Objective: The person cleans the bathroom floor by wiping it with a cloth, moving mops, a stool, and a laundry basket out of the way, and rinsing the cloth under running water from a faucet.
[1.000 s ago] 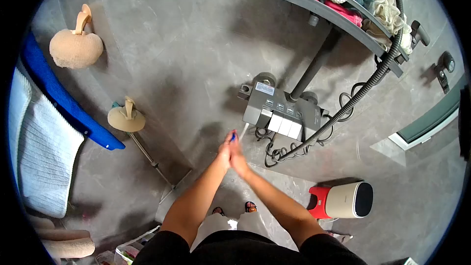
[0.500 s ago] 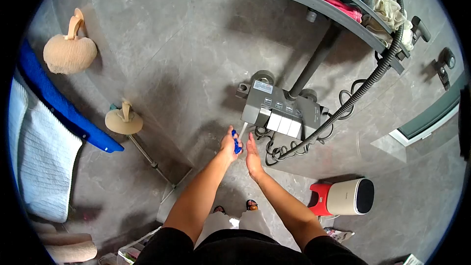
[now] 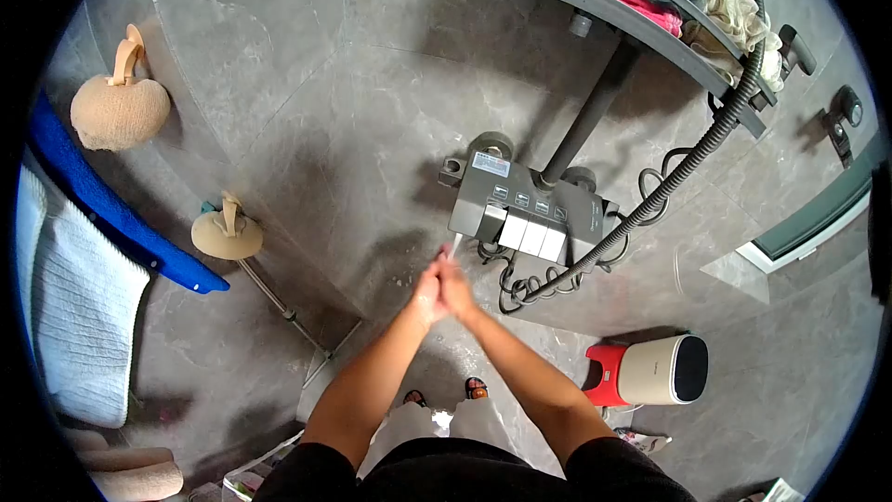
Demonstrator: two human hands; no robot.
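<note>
Both hands are pressed together palm to palm in front of the body, below a grey shower unit (image 3: 525, 214) with white keys. My left hand (image 3: 428, 288) is closed against the other one; the blue item seen in it earlier is hidden now. My right hand (image 3: 453, 286) lies against it with its fingers together. What is between the palms I cannot make out. A pale thin spout (image 3: 456, 244) comes down from the unit just above the fingertips, and the skin looks wet.
A ribbed hose (image 3: 683, 172) crosses the right side. A shelf (image 3: 623, 11) with bath puffs is at the top. Brushes hang on the left wall beside a blue towel (image 3: 121, 214) and a light towel (image 3: 88, 307). A red and cream device (image 3: 650, 372) stands lower right.
The hands were apart half a second ago, with a blue item in my left hand. They have come back together, and the blue item has gone out of sight. The view has shifted slightly.
</note>
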